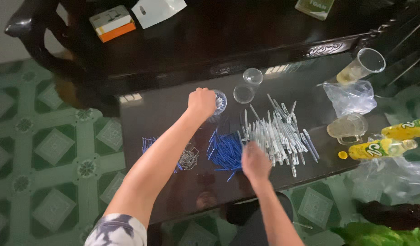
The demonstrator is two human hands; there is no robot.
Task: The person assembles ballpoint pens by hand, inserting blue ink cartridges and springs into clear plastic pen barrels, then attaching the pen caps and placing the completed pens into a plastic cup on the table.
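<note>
Bare tabletop (155, 114) lies left and near edge; blue rods (224, 152), white tubes (278, 132) and what seem small springs (188, 158) crowd the middle, cups (253, 76) behind.

Two yellow bottles (392, 139) lie at three o'clock, a clear plastic bag (351, 96) above them, an orange-and-white box (112, 23) at eleven o'clock

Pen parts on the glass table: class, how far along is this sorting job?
Done: blue refills, clear barrels and springs lie in separate piles. In hand: left hand is at a small cup; right hand is blurred over the piles. Left: no assembled pen shows.
</note>
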